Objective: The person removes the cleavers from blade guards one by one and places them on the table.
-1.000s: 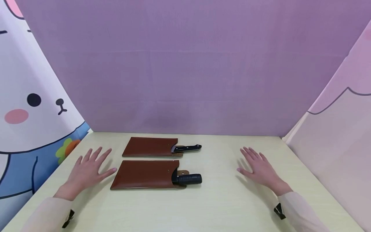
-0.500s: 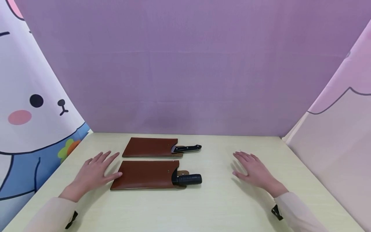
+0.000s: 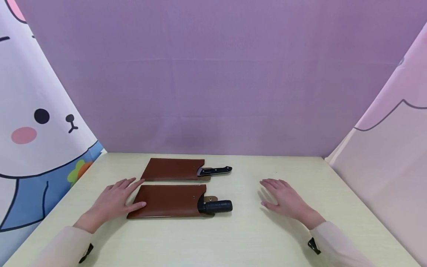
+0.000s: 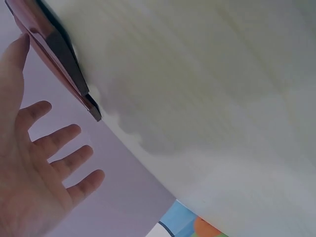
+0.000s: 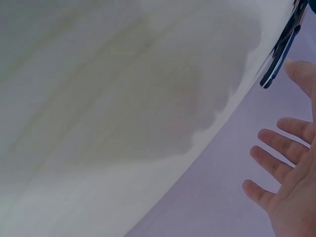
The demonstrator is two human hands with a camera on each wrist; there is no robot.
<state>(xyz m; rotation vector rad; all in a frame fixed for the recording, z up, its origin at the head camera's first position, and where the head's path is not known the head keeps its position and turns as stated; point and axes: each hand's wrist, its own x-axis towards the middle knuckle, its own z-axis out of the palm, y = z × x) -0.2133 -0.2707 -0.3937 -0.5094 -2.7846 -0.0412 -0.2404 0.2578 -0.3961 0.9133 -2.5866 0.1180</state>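
Two brown leather sheaths lie flat on the table, one behind the other. From the back sheath (image 3: 173,169) a black riveted knife handle (image 3: 217,170) points right. A thick, ribbed black handle (image 3: 218,206) sticks out of the front sheath (image 3: 170,201); whatever it belongs to is hidden inside. My left hand (image 3: 111,203) is spread at the left ends of both, its thumb overlapping the front sheath in the head view. In the left wrist view that hand (image 4: 34,163) holds nothing. My right hand (image 3: 288,201), also holding nothing, hovers over the table right of the handles, fingers extended.
The pale wooden table (image 3: 253,237) meets a purple cloth backdrop (image 3: 213,81) along its far edge. A cartoon-printed cloth (image 3: 50,155) hangs on the left, and a pink and white one (image 3: 393,163) on the right. Each wrist carries a black strap at the sleeve.
Both hands have moved inward and slightly nearer to me, the left one from beside the front sheath to over its left end. The sheaths and handles have stayed put.
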